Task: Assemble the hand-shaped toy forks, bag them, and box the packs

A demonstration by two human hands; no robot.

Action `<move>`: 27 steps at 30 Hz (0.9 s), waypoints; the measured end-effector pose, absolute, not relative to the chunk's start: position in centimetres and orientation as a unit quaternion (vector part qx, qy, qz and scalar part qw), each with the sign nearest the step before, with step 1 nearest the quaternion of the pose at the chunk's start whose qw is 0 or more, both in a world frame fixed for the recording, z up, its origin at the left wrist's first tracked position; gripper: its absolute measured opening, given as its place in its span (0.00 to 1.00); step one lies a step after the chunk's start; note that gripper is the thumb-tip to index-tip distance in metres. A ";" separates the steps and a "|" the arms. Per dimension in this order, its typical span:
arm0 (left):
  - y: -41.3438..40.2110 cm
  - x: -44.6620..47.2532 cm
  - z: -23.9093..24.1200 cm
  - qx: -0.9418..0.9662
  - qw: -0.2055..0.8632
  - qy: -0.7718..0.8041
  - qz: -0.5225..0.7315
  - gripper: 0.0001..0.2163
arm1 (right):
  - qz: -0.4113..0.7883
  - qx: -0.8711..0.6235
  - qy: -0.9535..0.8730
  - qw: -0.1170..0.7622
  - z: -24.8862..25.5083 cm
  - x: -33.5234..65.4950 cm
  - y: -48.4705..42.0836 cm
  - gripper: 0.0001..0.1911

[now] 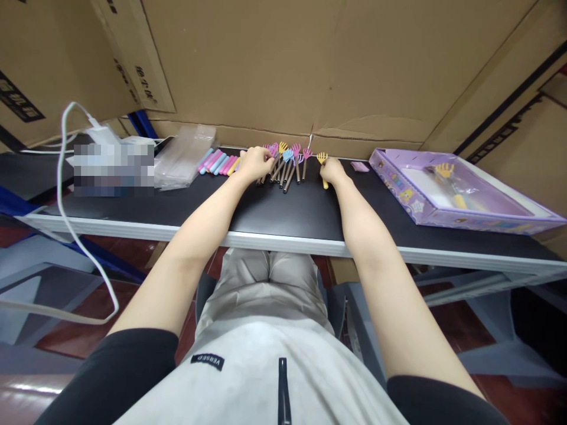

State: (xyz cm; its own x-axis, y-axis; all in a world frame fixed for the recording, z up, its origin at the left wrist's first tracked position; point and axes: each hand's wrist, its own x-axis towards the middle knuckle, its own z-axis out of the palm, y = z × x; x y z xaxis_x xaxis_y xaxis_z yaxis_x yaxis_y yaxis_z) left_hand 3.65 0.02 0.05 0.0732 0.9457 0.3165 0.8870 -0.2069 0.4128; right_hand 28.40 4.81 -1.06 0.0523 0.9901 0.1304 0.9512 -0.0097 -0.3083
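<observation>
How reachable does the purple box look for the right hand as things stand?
Likely yes: only a small pink packet, seemingly flat, lies between the right hand and the purple box. The yellow claw-ended piece in that hand might hamper grasping.

- Your left arm (195, 248) reaches from the lower left of the frame towards the upper centre.
- Your left hand (256, 163) lies just left of centre, back upward, fingers curled and partly hidden.
- Your right arm (376, 254) rises from the lower right, slanting inward.
- Your right hand (333, 171) sits right of centre, fingers bent into a grip, well apart from the left.
</observation>
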 end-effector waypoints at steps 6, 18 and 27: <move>0.6 2.8 -0.3 0.740 0.055 0.615 0.266 0.18 | 0.055 -0.723 -0.673 0.147 -0.9 29.3 4.8 0.24; 3.4 0.1 -2.7 0.714 0.060 0.648 0.258 0.29 | 0.057 -0.707 -0.700 0.081 -1.1 31.3 5.4 0.25; 3.5 -0.2 -3.0 0.760 0.079 0.632 0.129 0.28 | 0.030 -0.696 -0.707 0.123 -2.4 32.0 6.4 0.22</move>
State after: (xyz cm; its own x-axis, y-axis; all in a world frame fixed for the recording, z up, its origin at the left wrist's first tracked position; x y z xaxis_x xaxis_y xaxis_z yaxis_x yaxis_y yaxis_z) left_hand -0.22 3.53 -3.03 0.1682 0.9810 0.0969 0.9403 -0.1892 0.2828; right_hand 31.96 6.39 -2.43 -0.0014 0.9912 0.1320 0.9767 0.0296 -0.2124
